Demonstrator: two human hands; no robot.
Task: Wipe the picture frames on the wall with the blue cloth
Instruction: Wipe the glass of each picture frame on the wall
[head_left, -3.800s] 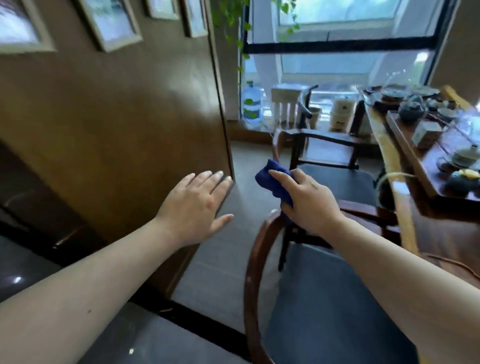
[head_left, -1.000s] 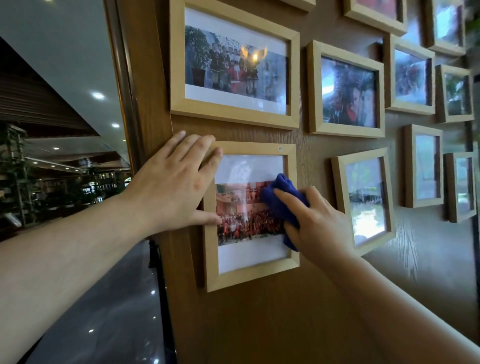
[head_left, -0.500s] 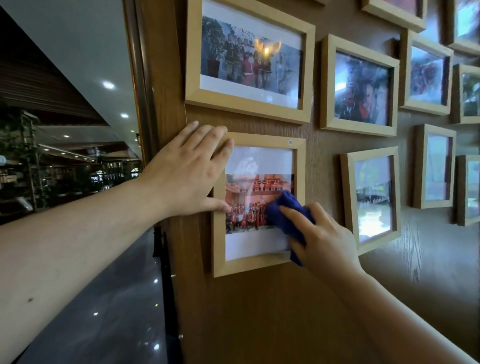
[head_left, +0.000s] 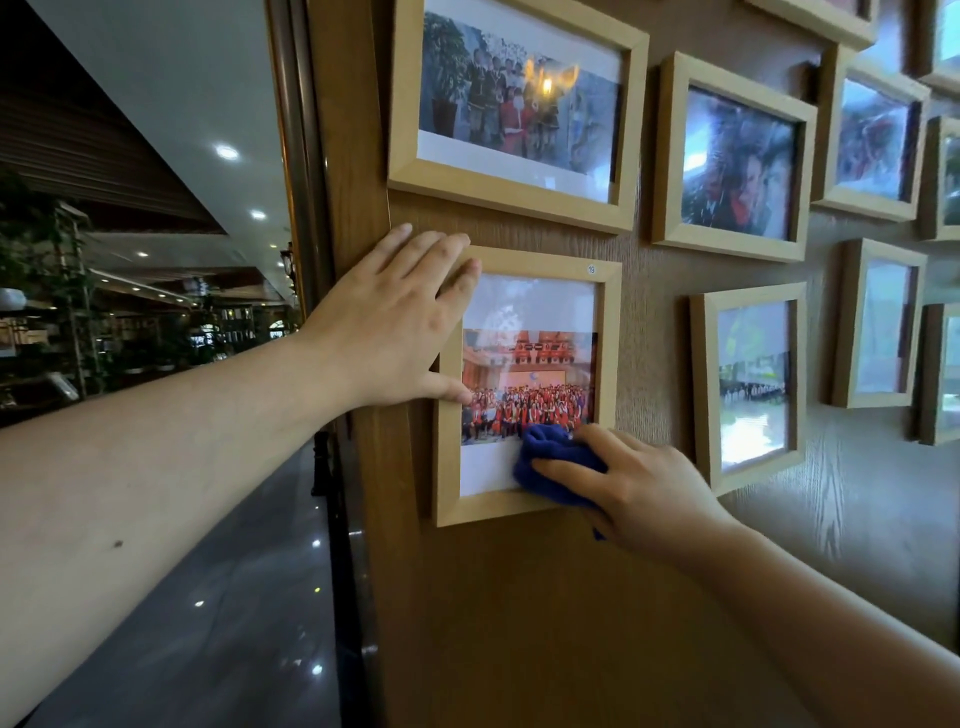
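Hands (head_left: 395, 322) and blue cloth (head_left: 550, 462) on frame (head_left: 608, 364) stickered "19" (head_left: 591, 269).

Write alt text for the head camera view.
A right hand presses a crumpled blue cloth on the lower glass of a light wooden picture frame, which the left hand steadies. More wooden frames hang on the brown wood-grain wall.

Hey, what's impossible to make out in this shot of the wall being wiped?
Head view:
- Wiped frame: lower right corner hidden by right hand and blue cloth; upper left corner under left hand.
- Sticker number: too small.
- Far-right frames: cut by image edge.
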